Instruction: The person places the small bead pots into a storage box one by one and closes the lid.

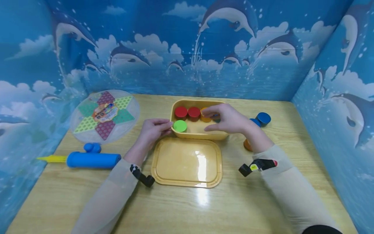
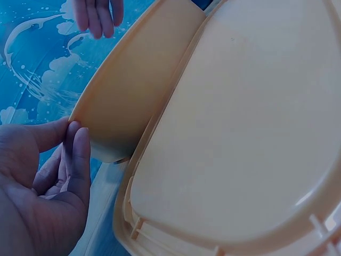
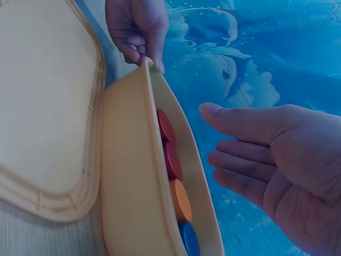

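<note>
My left hand (image 1: 153,131) pinches the rim of a yellow plastic box (image 1: 201,135) at its left front corner. The same pinch, thumb against fingertips, shows in the left wrist view. Over the right half of the box hovers my right hand (image 1: 229,118), fingers extended and thumb apart, holding nothing. Inside stand two red round blocks (image 1: 187,112), a green block (image 1: 180,126) in front of them, an orange block (image 3: 181,200) and a blue block (image 3: 189,238). In the head view, my right hand partly covers the last two. A yellow lid (image 1: 181,162) lies flat before the box.
Right of the box lie two blue blocks (image 1: 264,119) and an orange block (image 1: 247,145), partly behind the right wrist. At left are a round star-patterned game board (image 1: 119,114) and a blue pump (image 1: 93,160) with a yellow nozzle (image 1: 55,159). Dolphin-print cloth walls (image 1: 175,84) enclose the table.
</note>
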`<act>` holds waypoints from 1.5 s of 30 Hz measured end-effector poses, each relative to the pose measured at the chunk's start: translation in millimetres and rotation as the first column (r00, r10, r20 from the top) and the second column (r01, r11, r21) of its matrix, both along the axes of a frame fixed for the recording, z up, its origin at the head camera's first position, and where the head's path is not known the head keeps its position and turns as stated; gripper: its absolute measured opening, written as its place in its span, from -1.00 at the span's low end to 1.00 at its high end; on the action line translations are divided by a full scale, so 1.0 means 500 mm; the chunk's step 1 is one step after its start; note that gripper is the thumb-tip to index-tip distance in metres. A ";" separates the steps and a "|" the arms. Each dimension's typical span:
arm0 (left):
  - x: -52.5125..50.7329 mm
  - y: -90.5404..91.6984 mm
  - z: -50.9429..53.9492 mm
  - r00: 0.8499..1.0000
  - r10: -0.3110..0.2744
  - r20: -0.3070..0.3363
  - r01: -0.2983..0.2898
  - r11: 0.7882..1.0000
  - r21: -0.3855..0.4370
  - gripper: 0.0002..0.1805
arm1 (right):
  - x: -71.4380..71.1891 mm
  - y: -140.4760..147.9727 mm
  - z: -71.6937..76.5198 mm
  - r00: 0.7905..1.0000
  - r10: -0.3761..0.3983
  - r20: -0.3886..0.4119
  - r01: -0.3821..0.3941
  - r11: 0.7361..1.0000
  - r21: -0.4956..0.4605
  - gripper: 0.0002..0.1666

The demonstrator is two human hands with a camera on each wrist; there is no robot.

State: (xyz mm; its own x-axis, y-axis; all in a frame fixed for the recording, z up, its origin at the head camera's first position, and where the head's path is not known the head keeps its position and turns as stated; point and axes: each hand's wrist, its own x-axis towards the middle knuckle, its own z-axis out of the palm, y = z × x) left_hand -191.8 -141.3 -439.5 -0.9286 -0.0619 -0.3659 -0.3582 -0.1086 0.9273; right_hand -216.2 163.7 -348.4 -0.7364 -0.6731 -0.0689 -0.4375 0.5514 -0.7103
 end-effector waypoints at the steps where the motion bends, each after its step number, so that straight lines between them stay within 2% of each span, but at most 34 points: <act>1: 0.000 0.000 0.000 1.000 0.001 0.001 -0.001 1.000 0.000 -0.60 | 0.001 0.007 0.002 1.000 -0.005 0.000 0.005 1.000 0.002 -0.27; 8: -0.001 0.000 0.000 1.000 -0.006 0.012 0.006 1.000 -0.002 -0.58 | 0.023 0.060 0.012 0.998 -0.057 -0.035 0.058 0.998 0.031 -0.28; 16: 0.001 0.001 0.005 1.000 0.000 0.010 0.001 1.000 -0.017 -0.59 | 0.041 0.112 0.007 0.992 -0.115 -0.054 0.117 0.992 0.038 -0.34; 25: 0.000 0.000 0.006 1.000 -0.002 0.011 0.002 1.000 -0.008 -0.60 | 0.056 0.156 0.004 0.988 -0.128 -0.090 0.135 0.988 0.080 -0.30; 33: -0.001 0.000 0.000 1.000 -0.003 0.010 0.003 1.000 -0.015 -0.59 | 0.066 0.190 -0.005 0.986 -0.150 -0.069 0.156 0.984 0.084 -0.29; 45: -0.001 0.000 0.002 1.000 -0.007 0.012 0.007 1.000 -0.007 -0.59 | 0.079 0.266 -0.027 0.973 -0.222 -0.055 0.226 0.971 0.073 -0.28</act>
